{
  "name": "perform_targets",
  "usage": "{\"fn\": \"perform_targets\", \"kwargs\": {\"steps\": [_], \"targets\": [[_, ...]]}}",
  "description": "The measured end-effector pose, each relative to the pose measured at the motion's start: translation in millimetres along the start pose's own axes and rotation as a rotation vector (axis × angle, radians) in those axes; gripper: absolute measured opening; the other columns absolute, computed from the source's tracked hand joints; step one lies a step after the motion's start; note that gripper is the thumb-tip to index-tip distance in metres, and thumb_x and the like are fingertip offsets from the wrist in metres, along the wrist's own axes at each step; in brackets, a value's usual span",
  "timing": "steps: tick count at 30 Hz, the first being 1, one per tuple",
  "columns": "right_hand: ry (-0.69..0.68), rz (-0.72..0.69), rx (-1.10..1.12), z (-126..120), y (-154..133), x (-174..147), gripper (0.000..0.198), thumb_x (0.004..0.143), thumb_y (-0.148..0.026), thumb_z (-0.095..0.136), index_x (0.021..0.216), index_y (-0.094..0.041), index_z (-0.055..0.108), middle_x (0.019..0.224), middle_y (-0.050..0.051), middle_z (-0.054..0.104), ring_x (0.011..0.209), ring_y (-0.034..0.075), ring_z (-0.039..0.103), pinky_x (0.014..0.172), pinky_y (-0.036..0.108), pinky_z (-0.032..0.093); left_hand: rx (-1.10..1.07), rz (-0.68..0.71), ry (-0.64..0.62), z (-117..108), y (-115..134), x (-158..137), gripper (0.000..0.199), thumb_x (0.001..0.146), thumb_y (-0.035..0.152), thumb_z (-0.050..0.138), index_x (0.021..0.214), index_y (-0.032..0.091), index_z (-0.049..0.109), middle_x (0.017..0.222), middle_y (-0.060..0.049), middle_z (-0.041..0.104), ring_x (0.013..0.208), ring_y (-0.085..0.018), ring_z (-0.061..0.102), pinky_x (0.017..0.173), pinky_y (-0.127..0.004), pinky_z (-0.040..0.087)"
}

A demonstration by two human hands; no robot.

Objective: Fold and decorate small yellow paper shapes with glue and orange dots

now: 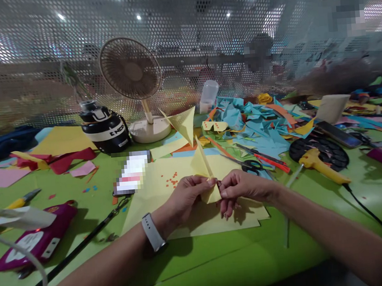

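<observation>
My left hand point(191, 194) pinches a folded piece of yellow paper point(201, 162) that stands up in a point. At the paper's lower right edge, the thumb and fingertips of my right hand point(236, 190) are closed on it too. Both hands are over large pale yellow sheets point(160, 216) lying flat on the green table point(187, 262). Small orange paper bits point(170, 180) are scattered on the sheets, left of the hands. Behind the held piece stands another folded yellow paper shape point(183, 125). Black-handled scissors point(250, 167) lie just beyond my right hand.
A yellow glue gun point(325, 167) with a glue stick rests at right beside a black round tray point(302, 147). Blue paper scraps point(241, 112) pile up at the back. A phone point(132, 172), black bottle point(105, 130), fan point(130, 70) and purple power bank point(42, 229) stand or lie leftward.
</observation>
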State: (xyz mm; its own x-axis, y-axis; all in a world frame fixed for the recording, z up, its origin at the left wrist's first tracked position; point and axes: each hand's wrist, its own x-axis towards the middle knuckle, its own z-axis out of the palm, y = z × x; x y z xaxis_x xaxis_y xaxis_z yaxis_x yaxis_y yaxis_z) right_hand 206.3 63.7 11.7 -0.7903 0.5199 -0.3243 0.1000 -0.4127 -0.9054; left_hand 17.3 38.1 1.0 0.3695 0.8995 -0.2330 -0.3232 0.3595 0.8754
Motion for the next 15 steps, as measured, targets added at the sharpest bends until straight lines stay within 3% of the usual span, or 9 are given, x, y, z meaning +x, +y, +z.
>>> {"fn": "perform_targets", "kwargs": {"steps": [3, 7, 11, 15], "targets": [[-0.006, 0.01, -0.015, 0.2, -1.8, -2.5, 0.015, 0.071, -0.021, 0.071, 0.077, -0.008, 0.068, 0.077, 0.011, 0.075, 0.066, 0.016, 0.072, 0.048, 0.014, 0.046, -0.022, 0.036, 0.025, -4.7, -0.2, 1.9, 0.025, 0.061, 0.036, 0.084, 0.062, 0.014, 0.071, 0.054, 0.0, 0.063, 0.052, -0.008, 0.051, 0.053, -0.019, 0.038], [0.025, -0.002, -0.08, 5.4, -4.9, -4.4, 0.027, 0.07, -0.025, 0.071, 0.091, -0.008, 0.07, 0.086, 0.013, 0.075, 0.068, 0.017, 0.072, 0.046, 0.014, 0.044, -0.016, 0.093, 0.044, -7.6, 0.4, 3.4, 0.029, 0.067, 0.039, 0.079, 0.081, 0.014, 0.076, 0.075, -0.007, 0.072, 0.069, -0.014, 0.06, 0.064, -0.023, 0.044], [0.183, -0.068, -0.165, 15.1, -4.4, 0.2, 0.029, 0.075, -0.037, 0.07, 0.078, -0.008, 0.069, 0.075, 0.01, 0.074, 0.054, 0.012, 0.068, 0.042, 0.014, 0.041, 0.0, 0.11, 0.044, -3.6, -1.4, 2.2, 0.029, 0.069, 0.039, 0.077, 0.082, 0.014, 0.076, 0.07, -0.006, 0.071, 0.063, -0.013, 0.058, 0.06, -0.022, 0.043], [0.255, -0.116, -0.148, 20.3, -0.1, 5.0, 0.037, 0.073, -0.046, 0.071, 0.069, -0.01, 0.064, 0.06, 0.005, 0.07, 0.046, 0.011, 0.064, 0.044, 0.019, 0.048, -0.038, 0.109, 0.037, 0.0, -1.8, 0.8, 0.026, 0.069, 0.037, 0.078, 0.081, 0.014, 0.076, 0.066, -0.005, 0.069, 0.062, -0.012, 0.057, 0.06, -0.021, 0.043]]}}
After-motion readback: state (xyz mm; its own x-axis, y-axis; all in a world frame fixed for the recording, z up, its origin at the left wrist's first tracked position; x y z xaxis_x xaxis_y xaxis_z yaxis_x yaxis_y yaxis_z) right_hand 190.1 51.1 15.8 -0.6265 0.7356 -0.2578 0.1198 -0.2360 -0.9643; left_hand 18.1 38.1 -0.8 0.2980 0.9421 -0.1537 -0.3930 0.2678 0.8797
